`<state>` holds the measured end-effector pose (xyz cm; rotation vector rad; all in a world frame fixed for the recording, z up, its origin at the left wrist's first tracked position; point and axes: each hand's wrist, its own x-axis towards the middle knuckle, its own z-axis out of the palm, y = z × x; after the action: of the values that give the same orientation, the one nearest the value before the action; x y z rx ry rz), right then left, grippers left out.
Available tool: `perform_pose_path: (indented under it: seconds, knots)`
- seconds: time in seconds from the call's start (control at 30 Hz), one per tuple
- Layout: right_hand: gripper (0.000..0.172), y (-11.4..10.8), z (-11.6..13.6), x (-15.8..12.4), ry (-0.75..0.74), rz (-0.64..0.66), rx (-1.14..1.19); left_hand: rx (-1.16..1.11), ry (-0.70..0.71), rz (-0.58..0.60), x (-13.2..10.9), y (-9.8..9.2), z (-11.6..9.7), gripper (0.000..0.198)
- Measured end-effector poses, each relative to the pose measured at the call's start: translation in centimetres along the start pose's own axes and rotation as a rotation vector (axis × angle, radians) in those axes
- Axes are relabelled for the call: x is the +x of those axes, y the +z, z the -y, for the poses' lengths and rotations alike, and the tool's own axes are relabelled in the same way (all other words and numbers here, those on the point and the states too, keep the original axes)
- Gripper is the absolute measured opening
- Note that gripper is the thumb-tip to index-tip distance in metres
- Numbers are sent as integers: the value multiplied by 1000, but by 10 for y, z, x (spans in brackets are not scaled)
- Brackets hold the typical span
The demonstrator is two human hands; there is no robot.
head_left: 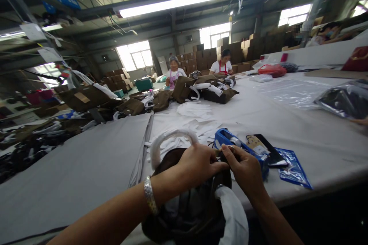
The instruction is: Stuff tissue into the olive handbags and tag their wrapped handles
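Observation:
A dark brown handbag (186, 214) stands in front of me with its mouth open, and its two handles (234, 214) are wrapped in white. My left hand (198, 160) reaches across the opening, fingers closed at the bag's right edge. Opposite it, my right hand (245, 164) pinches the same edge, thumb and fingers together. Between the fingertips is something small and dark, too hidden to name. Just beyond my right hand lies a blue tape dispenser (227, 138).
White paper strips (195, 111) lie on the pale table (100, 172). To the right are a dark flat case (266, 149) and a blue-edged plastic pouch (293, 166). Farther off are a pile of brown bags (184, 88), two seated people, and a plastic-wrapped bundle (345, 97).

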<state>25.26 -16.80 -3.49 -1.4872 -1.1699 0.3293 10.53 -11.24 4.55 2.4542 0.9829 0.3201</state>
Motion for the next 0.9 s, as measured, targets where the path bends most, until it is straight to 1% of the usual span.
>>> perform_pose_path:
  seconds: [0.07, 0.1, 0.23, 0.3, 0.43, 0.5, 0.6, 0.67, 0.77, 0.83, 0.9]
  knots:
    - [47, -1, 0, -2, 2, 3, 14, -32, -12, -8, 2, 1, 3, 32]
    - [46, -2, 0, -3, 4, 7, 21, -36, -23, -12, 2, 1, 5, 32]
    - [41, -1, 4, -6, 0, 2, 38, -44, -78, -15, 1, 6, 9, 42]
    - [41, -1, 3, -7, 11, 5, 62, -33, -94, -19, 0, 8, 11, 44]
    - [39, 2, 0, -10, 41, 33, 153, 7, -81, -1, 0, 8, 17, 34]
    - [37, 3, 0, -11, 6, 29, 134, 38, -55, 25, 1, 5, 18, 28]
    - [35, 5, 3, -9, -60, 18, 18, 108, 4, 55, 1, -3, 14, 31]
    - [34, 7, 5, -6, -71, 15, -31, 165, 29, 36, 0, -8, 8, 32]
    - [34, 8, 4, -1, -77, 9, -8, 234, 27, -17, -5, -14, 4, 31]
    - [33, 7, 1, 4, -85, 4, 7, 229, 10, -21, -12, -17, 10, 32]
    - [33, 4, -4, 8, -77, -12, -16, 161, -2, -13, -24, -20, 21, 32]
